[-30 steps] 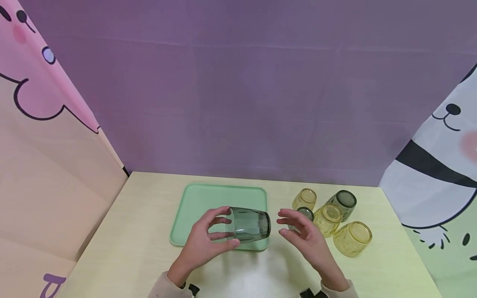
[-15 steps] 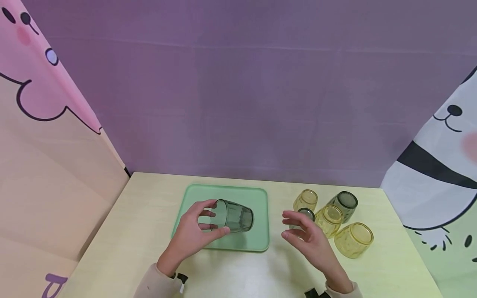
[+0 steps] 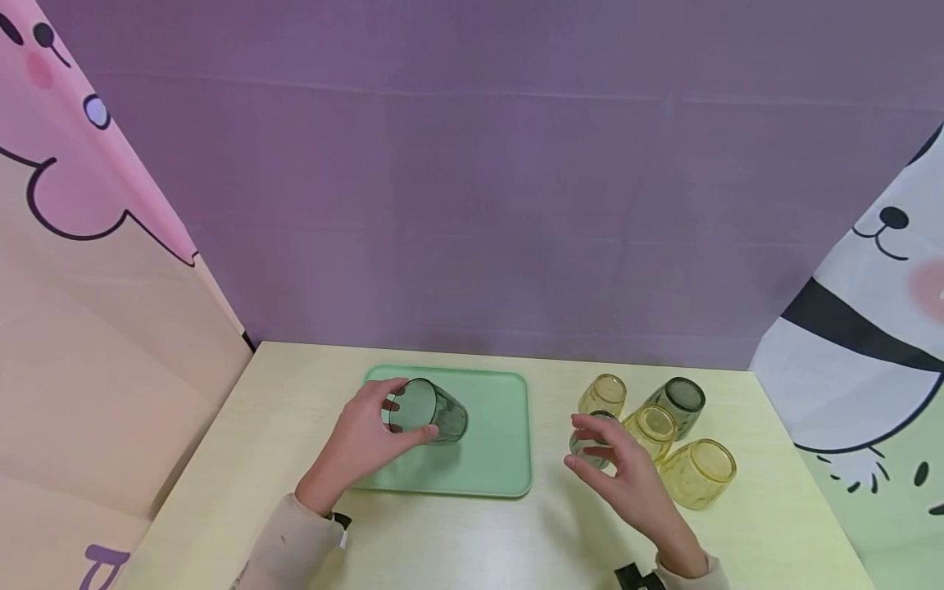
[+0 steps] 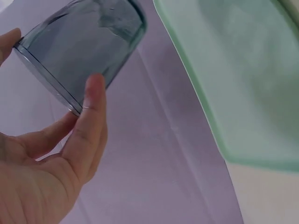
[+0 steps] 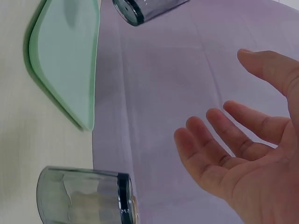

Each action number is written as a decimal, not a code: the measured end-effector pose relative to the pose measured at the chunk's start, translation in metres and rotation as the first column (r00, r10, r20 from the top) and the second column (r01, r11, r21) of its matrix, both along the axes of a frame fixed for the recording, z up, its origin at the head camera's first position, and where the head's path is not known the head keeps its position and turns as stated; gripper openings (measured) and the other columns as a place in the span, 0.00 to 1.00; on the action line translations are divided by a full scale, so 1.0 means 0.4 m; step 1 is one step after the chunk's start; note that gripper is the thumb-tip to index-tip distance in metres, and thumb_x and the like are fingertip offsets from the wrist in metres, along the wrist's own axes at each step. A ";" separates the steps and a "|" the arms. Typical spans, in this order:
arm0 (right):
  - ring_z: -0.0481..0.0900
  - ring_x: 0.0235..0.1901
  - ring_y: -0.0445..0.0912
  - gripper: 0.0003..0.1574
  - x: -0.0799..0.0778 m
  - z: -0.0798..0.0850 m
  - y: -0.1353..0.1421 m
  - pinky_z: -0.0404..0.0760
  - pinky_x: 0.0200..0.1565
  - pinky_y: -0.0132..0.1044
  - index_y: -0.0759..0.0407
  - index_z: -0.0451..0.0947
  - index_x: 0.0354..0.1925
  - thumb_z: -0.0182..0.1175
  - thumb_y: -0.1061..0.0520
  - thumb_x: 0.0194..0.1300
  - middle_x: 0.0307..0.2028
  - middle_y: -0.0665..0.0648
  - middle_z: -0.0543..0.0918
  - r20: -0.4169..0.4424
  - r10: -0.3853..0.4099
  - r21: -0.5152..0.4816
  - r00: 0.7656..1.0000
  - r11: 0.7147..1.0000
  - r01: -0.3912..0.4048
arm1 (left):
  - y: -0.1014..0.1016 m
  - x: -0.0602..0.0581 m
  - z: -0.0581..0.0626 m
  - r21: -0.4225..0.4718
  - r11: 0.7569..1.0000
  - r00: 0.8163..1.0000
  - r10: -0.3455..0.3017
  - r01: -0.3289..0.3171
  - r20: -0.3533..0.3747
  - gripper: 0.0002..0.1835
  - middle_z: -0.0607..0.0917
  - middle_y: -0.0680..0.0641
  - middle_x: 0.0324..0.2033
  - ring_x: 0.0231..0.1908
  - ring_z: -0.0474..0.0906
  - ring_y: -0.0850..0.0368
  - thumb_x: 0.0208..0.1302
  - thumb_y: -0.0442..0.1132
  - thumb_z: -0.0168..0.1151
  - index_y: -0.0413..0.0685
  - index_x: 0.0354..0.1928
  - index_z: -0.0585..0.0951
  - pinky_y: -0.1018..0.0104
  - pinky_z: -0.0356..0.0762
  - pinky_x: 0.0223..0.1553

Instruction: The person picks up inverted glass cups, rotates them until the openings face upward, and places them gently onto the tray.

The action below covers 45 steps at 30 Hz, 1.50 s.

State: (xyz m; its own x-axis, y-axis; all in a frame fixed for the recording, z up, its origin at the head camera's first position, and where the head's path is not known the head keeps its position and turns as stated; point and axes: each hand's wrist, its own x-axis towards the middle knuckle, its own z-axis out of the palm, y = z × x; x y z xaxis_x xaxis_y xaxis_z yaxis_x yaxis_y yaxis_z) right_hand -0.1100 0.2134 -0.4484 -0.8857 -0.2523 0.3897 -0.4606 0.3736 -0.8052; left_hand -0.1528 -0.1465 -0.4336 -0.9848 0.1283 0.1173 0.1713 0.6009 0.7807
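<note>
In the head view my left hand (image 3: 357, 438) holds a smoky grey glass tumbler (image 3: 450, 416) by its rim, between thumb and fingers. The tumbler is tilted, base pointing right, above the left half of a green tray (image 3: 497, 459). From the left wrist, the tumbler (image 4: 88, 44) shows clear of the tray (image 4: 205, 107). Over on the right, my right hand (image 3: 627, 475) has its fingers loosely bent, with nothing in them. It overlaps a small grey glass (image 3: 578, 442) that stands upside down on the table; the right wrist view shows a gap between this glass (image 5: 79, 196) and the hand (image 5: 233, 154).
Beside the small grey glass stand more upturned glasses: a small yellow one (image 3: 605, 393), a second yellow one (image 3: 652, 434), a wide yellow one (image 3: 696, 475) and a dark grey one (image 3: 680, 401). A purple cloth (image 3: 472, 180) hangs behind the table (image 3: 457, 541).
My left hand has carried the grey tumbler leftward and farther back over the tray, away from my right hand. The right hand has shifted slightly right. The standing glasses stay put.
</note>
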 end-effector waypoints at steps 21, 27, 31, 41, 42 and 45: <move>0.78 0.47 0.60 0.36 -0.012 -0.003 0.086 0.75 0.49 0.47 0.70 0.77 0.54 0.78 0.66 0.45 0.47 0.65 0.79 -0.450 -0.148 0.381 0.881 0.860 0.339 | -0.025 -0.057 0.007 -0.274 0.960 0.998 0.059 -0.060 -0.012 0.47 0.72 0.34 0.61 0.57 0.73 0.36 0.51 0.60 0.73 0.37 0.66 0.72 0.42 0.76 0.53; 0.78 0.44 0.66 0.35 -0.011 0.003 0.126 0.78 0.44 0.58 0.73 0.77 0.50 0.78 0.66 0.43 0.45 0.69 0.79 -0.498 -0.175 0.415 0.850 0.812 0.410 | -0.029 -0.081 -0.005 -0.304 0.950 0.997 0.065 -0.074 -0.041 0.46 0.72 0.33 0.61 0.57 0.71 0.34 0.51 0.58 0.73 0.35 0.66 0.72 0.41 0.76 0.53; 0.77 0.43 0.68 0.35 -0.004 0.008 0.155 0.78 0.42 0.62 0.73 0.77 0.50 0.79 0.66 0.42 0.45 0.71 0.79 -0.479 -0.217 0.445 0.851 0.775 0.449 | -0.033 -0.101 -0.008 -0.345 0.935 0.996 0.079 -0.085 -0.030 0.46 0.70 0.31 0.62 0.58 0.69 0.32 0.52 0.58 0.71 0.34 0.66 0.71 0.38 0.76 0.51; 0.76 0.41 0.71 0.35 0.009 0.014 0.219 0.77 0.33 0.67 0.75 0.77 0.51 0.78 0.65 0.45 0.46 0.74 0.77 -0.413 -0.296 0.511 0.862 0.707 0.488 | -0.060 -0.172 -0.023 -0.367 0.924 0.994 0.109 -0.107 -0.016 0.46 0.68 0.31 0.62 0.59 0.67 0.30 0.52 0.58 0.69 0.36 0.68 0.70 0.37 0.76 0.49; 0.75 0.41 0.72 0.34 0.011 0.014 0.224 0.77 0.32 0.68 0.75 0.77 0.51 0.78 0.65 0.45 0.46 0.75 0.77 -0.398 -0.306 0.524 0.865 0.698 0.489 | -0.063 -0.179 -0.025 -0.364 0.925 0.994 0.109 -0.108 -0.016 0.46 0.68 0.30 0.62 0.59 0.67 0.30 0.52 0.58 0.69 0.36 0.68 0.70 0.37 0.76 0.49; 0.74 0.42 0.75 0.33 0.016 0.015 0.237 0.75 0.27 0.70 0.74 0.76 0.50 0.77 0.63 0.48 0.47 0.76 0.75 -0.346 -0.349 0.562 0.871 0.666 0.490 | -0.071 -0.198 -0.031 -0.362 0.926 0.994 0.112 -0.109 -0.013 0.46 0.68 0.29 0.62 0.58 0.67 0.28 0.53 0.58 0.71 0.34 0.67 0.70 0.36 0.76 0.50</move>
